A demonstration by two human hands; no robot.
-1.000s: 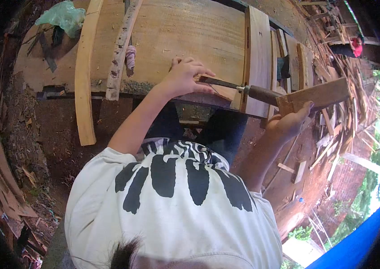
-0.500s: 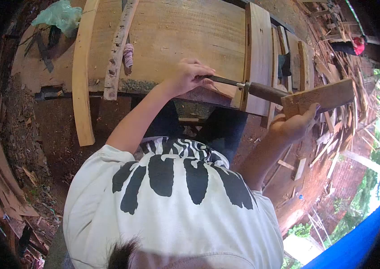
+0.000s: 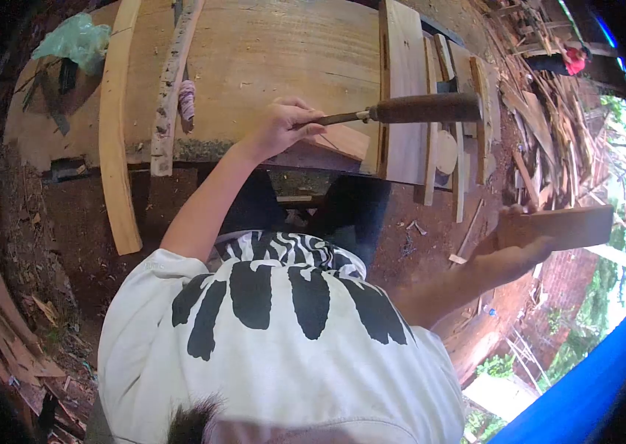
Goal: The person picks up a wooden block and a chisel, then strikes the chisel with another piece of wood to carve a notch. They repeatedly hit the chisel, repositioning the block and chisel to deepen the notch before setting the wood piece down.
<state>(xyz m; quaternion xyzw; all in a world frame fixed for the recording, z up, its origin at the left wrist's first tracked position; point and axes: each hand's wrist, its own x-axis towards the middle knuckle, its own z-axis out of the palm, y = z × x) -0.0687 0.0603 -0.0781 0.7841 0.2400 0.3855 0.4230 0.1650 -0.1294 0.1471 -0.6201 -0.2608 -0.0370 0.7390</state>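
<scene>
In the head view, my left hand (image 3: 281, 127) is closed around the metal shank of a chisel (image 3: 425, 109). The chisel's long dark wooden handle points right, across the planks, and its tip is hidden by my fingers. A short piece of light wood (image 3: 344, 140) lies on the bench below the shank. Out to the right, my right hand (image 3: 523, 250) grips a flat rectangular wooden block (image 3: 572, 226), well apart from the chisel handle. This hand is somewhat blurred.
Planks (image 3: 405, 81) lie across the bench (image 3: 290, 55) on the right, and a long light strip (image 3: 122, 133) on the left overhangs its edge. A pale green plastic bag (image 3: 76, 42) sits at the far left. A person in red (image 3: 573, 61) is in the background.
My right hand and the block have moved right and down, away from the chisel handle. The handle end has swung upward, still held by my left hand. The whole view has shifted slightly.
</scene>
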